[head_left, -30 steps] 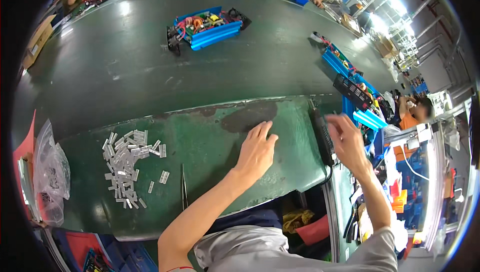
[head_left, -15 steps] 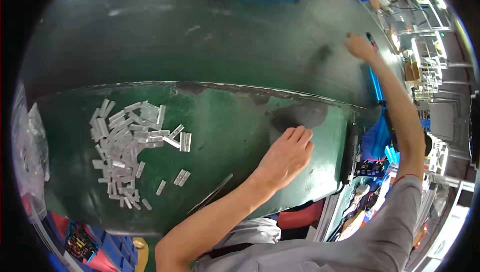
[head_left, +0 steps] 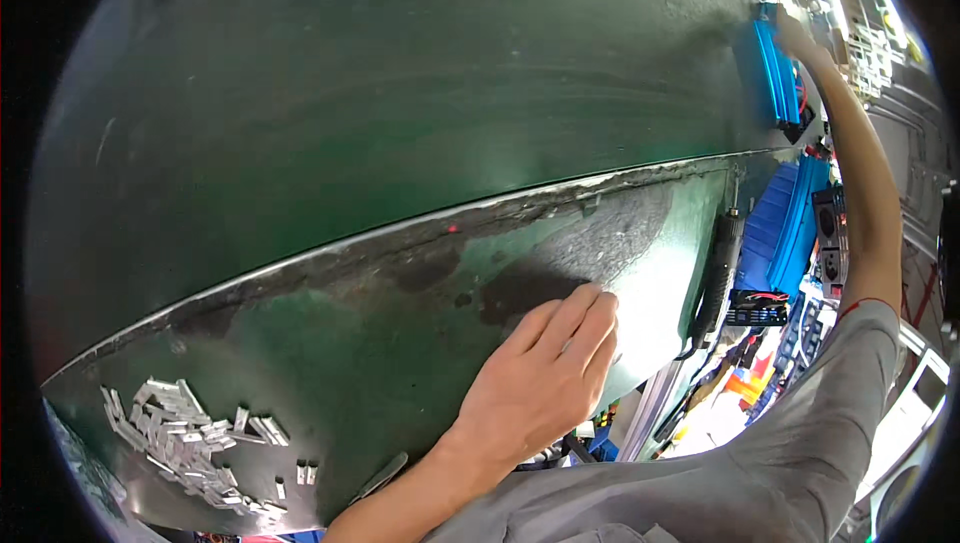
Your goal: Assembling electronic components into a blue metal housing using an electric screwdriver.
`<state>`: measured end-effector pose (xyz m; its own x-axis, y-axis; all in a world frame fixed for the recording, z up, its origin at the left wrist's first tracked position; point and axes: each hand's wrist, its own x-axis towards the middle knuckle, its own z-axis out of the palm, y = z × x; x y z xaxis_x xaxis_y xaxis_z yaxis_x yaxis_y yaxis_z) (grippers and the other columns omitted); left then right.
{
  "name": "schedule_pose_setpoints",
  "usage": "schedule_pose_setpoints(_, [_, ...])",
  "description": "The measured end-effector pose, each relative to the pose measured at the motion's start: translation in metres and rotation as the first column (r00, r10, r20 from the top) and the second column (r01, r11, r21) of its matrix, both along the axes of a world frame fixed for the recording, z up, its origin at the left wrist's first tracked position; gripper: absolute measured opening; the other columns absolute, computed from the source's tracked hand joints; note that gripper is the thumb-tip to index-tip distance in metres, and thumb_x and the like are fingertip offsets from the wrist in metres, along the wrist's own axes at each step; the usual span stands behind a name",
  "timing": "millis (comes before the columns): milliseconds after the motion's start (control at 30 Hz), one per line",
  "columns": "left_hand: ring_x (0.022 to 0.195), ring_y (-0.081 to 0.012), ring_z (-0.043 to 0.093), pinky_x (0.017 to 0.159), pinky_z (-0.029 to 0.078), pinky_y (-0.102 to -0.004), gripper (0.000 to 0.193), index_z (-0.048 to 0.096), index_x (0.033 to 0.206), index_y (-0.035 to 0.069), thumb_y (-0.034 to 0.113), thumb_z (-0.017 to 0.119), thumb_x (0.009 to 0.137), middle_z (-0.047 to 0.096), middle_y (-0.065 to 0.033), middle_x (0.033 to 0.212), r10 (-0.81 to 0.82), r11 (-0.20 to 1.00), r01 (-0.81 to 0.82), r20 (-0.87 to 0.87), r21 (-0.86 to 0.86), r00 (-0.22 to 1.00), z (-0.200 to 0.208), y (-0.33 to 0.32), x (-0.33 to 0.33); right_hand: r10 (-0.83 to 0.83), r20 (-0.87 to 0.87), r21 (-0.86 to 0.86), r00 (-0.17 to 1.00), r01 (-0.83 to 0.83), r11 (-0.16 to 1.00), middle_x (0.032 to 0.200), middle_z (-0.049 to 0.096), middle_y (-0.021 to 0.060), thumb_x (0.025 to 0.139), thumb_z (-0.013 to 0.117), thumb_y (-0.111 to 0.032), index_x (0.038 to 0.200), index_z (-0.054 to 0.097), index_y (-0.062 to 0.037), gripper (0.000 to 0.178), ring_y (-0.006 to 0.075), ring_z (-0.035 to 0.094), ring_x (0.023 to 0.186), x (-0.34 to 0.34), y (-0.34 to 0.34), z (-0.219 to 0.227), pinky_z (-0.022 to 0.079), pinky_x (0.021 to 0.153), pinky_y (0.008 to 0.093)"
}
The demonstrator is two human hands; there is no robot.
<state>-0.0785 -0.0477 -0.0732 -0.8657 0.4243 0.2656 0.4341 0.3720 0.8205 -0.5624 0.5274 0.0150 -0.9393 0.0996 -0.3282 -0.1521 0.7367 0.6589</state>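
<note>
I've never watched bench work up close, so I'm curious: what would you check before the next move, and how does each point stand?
1. Left hand free: ok; it rests on the bench, nothing visible in it.
2. Right hand gripping the blue unit: cannot tell; it is at the unit's far end, but blurred.
3. Metal pieces away from the left hand: ok; they lie well to its left.
4. Pieces all in one pile: not ok; a few lie apart.
5. Tweezers well away from the left forearm: not ok; they lie close beside it.
6. Black tool out of both hands: ok; it lies by the bench's right edge.
</note>
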Motion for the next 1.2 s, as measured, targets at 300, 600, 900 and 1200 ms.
schedule_pose_setpoints(300, [0.108, -0.0255, 0.063, 0.087, 0.052, -0.0378, 0.026, 0.067, 0.103, 0.003, 0.001, 0.072, 0.078, 0.063, -0.0067, 0.113, 0.056, 0.996, -0.053, -0.041, 0.065, 0.998, -0.001, 0.006, -0.003, 0.456, 0.024, -0.264, 0.89, -0.434, 0.861, 0.105, 0.072, 0.0142, 0.069, 0.088, -0.022, 0.115, 0.065, -0.0056, 0.054, 0.0346, 0.068, 0.1, 0.089, -0.143, 0.02, 0.053, 0.086, 0.0464])
schedule_pose_setpoints(600, [0.111, -0.0322, 0.061, 0.093, 0.05, -0.0431, 0.047, 0.06, 0.124, 0.002, -0.005, 0.068, 0.079, 0.061, -0.014, 0.127, 0.509, 0.856, -0.39, -0.416, 0.34, 0.754, 0.036, -0.014, -0.005, 0.71, 0.003, -0.376, 0.705, -0.657, 0.654, 0.087, 0.068, 0.0081, 0.071, 0.081, -0.01, 0.099, 0.062, -0.0118, 0.033, 0.0322, 0.069, 0.088, 0.279, -0.339, 0.089, 0.054, 0.07, 0.0464])
schedule_pose_setpoints(900, [0.082, -0.0293, 0.067, 0.07, 0.055, -0.0386, 0.03, 0.058, 0.118, 0.005, -0.004, 0.063, 0.09, 0.063, -0.0143, 0.104, 0.599, 0.739, -0.439, -0.201, 0.51, 0.775, 0.053, -0.052, -0.011, 0.963, -0.064, -0.334, 0.262, -0.915, 0.226, 0.083, 0.056, 0.0039, 0.072, 0.065, -0.015, 0.08, 0.054, -0.0116, 0.014, 0.0228, 0.066, 0.092, 0.481, -0.333, 0.089, 0.051, 0.06, 0.0348])
schedule_pose_setpoints(1200, [0.125, -0.0315, 0.054, 0.108, 0.044, -0.043, 0.039, 0.065, 0.115, 0.008, 0.0, 0.071, 0.077, 0.062, -0.0111, 0.123, -0.11, 0.977, 0.014, -0.455, -0.211, 0.883, 0.052, -0.024, -0.016, 0.492, -0.415, -0.556, 0.766, -0.641, 0.529, 0.1, 0.064, 0.0108, 0.078, 0.071, -0.005, 0.097, 0.062, -0.0032, 0.021, 0.029, 0.067, 0.096, 0.6, -0.263, 0.026, 0.054, 0.083, 0.0403])
